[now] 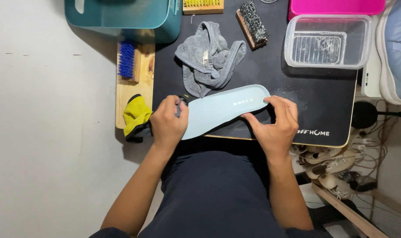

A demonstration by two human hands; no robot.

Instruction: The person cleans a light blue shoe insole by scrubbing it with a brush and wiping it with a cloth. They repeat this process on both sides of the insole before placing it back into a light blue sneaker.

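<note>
Pale blue insole (222, 110), frame centre: gripped at both ends by closed left hand (168, 125) and right hand (275, 125), held steady above counter (315, 101).

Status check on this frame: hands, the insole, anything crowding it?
Left hand grips heel end of the light blue insole; right hand pinches the toe end. Insole held above the black mat. Grey cloth just behind it, yellow cloth beside left hand.
</note>
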